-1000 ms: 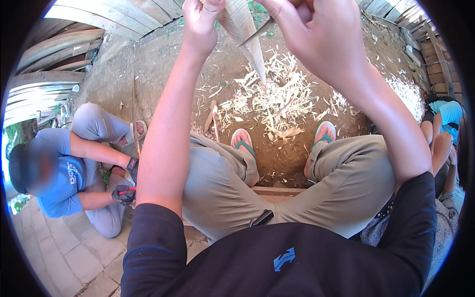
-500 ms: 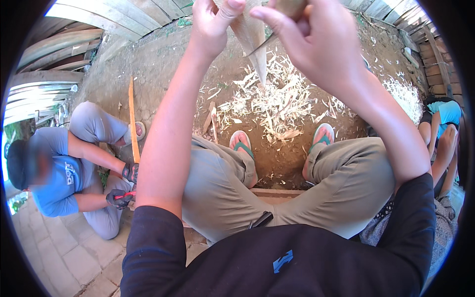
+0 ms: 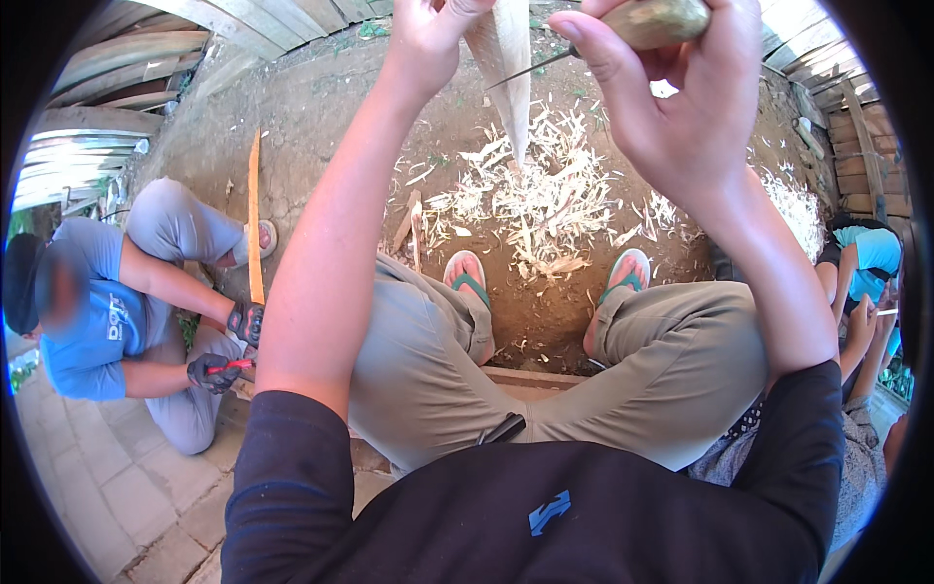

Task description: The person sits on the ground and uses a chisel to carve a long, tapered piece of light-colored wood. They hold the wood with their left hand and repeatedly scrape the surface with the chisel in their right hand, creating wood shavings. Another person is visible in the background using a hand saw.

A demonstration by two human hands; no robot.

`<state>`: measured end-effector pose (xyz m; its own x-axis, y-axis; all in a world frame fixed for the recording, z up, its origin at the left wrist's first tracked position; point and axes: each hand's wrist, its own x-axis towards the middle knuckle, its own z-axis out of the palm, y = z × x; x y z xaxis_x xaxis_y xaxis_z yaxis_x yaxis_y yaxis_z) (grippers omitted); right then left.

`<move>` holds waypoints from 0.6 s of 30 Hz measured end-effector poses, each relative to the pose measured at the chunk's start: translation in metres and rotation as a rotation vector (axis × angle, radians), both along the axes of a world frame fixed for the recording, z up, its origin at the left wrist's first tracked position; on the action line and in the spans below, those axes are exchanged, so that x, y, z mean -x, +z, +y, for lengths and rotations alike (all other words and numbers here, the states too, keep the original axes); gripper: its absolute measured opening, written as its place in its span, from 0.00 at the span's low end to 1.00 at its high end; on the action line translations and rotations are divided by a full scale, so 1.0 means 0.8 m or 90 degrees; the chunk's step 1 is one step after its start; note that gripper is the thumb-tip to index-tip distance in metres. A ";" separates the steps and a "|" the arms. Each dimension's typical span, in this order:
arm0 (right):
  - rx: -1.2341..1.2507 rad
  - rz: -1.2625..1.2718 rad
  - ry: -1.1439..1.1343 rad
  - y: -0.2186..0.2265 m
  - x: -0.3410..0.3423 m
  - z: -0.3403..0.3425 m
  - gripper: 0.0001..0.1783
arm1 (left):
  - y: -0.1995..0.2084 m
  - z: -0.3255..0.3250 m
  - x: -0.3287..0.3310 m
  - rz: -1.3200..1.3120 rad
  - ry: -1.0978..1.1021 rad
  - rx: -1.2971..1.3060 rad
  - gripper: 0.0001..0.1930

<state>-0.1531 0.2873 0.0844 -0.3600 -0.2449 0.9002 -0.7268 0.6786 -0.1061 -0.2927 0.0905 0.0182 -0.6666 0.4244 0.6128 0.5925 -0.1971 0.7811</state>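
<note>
At the top edge my left hand [image 3: 433,34] is closed on a tapered piece of wood [image 3: 504,83]; part of this grip is cut off by the frame. The wood is pale and flat, its narrow end pointing down toward the ground. My right hand [image 3: 681,117] is wrapped round the rounded wooden handle [image 3: 657,23] of a knife. Its thin dark blade [image 3: 533,71] reaches left across the wood, tip near the wood's left edge. Whether the blade touches the wood I cannot tell.
Pale wood shavings [image 3: 530,209] litter the dirt between my sandalled feet. On the left a crouching person [image 3: 92,331] in dark gloves holds a red-handled tool beside a long orange-brown strip [image 3: 256,214]. More people [image 3: 866,258] sit at the right. Plank walls [image 3: 861,146] stand around.
My right hand has moved right and tilted, showing more of the knife's handle. My left hand still grips the wood. The view has shifted slightly.
</note>
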 end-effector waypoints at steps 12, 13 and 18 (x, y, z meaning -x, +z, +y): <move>0.134 -0.141 -0.015 0.017 -0.020 -0.027 0.23 | -0.011 -0.011 0.007 -0.053 0.072 0.011 0.30; 0.137 -0.139 -0.018 0.017 -0.019 -0.027 0.23 | -0.015 -0.014 0.012 -0.048 0.099 0.013 0.29; 0.226 -0.247 0.028 0.019 -0.018 -0.023 0.22 | -0.022 -0.014 0.024 -0.035 0.066 0.025 0.28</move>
